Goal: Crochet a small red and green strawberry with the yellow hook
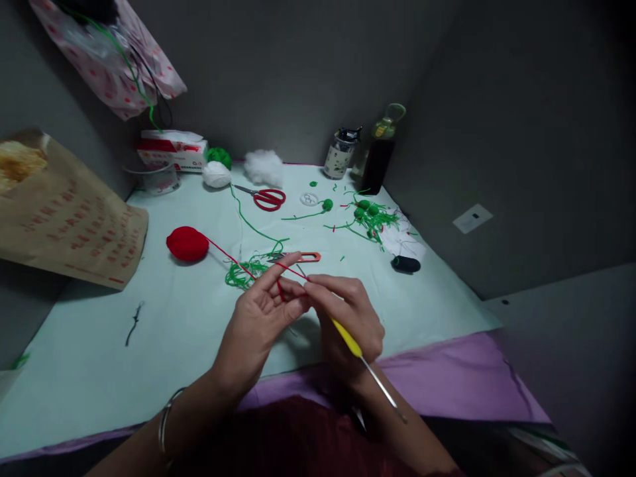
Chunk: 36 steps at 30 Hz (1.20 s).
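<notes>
The right fingers [334,286] hold a yellow-handled hook [348,336], red yarn [228,256] apparently looped round the left fingers [273,272].

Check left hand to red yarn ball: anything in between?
Yes, close in: the green yarn tangle lies beyond the left hand, with the red strand crossing it in view. From there to the red yarn ball, nothing visible intervenes.

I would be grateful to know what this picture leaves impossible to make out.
Any stitches in the red yarn between the fingers: head view, covered by the left hand and right hand.
The left part of the paper bag: head view, cut off by the left edge.
Its red writing: head view, too blurred to read.
</notes>
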Each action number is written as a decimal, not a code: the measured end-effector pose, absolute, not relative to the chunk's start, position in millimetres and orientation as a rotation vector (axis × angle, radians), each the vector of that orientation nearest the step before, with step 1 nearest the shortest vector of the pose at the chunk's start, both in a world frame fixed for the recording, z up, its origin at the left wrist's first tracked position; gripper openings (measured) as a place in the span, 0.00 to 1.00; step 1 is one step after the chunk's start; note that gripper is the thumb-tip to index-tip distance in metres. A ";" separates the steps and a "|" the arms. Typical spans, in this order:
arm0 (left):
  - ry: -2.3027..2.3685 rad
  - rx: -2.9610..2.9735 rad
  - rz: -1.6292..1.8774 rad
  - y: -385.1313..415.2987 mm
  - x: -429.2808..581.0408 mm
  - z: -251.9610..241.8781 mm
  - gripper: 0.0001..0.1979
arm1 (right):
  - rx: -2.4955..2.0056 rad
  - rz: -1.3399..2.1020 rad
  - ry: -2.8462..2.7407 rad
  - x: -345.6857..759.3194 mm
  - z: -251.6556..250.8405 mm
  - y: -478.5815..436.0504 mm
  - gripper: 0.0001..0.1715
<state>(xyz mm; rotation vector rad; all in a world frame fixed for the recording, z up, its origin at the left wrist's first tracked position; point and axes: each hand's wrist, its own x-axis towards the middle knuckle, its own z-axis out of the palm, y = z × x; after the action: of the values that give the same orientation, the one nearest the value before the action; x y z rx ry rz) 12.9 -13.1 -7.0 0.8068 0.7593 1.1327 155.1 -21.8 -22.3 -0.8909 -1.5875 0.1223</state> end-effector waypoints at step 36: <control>0.818 0.802 1.242 -14.7 4.7 2.2 0.24 | -0.881 0.126 -1.777 159.5 -14.8 -28.3 0.18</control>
<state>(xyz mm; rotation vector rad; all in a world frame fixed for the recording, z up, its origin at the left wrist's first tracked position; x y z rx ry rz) 4.7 -14.7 2.2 0.8020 0.8183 1.2415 159.5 -28.3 -14.8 -0.8814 -1.7774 0.1257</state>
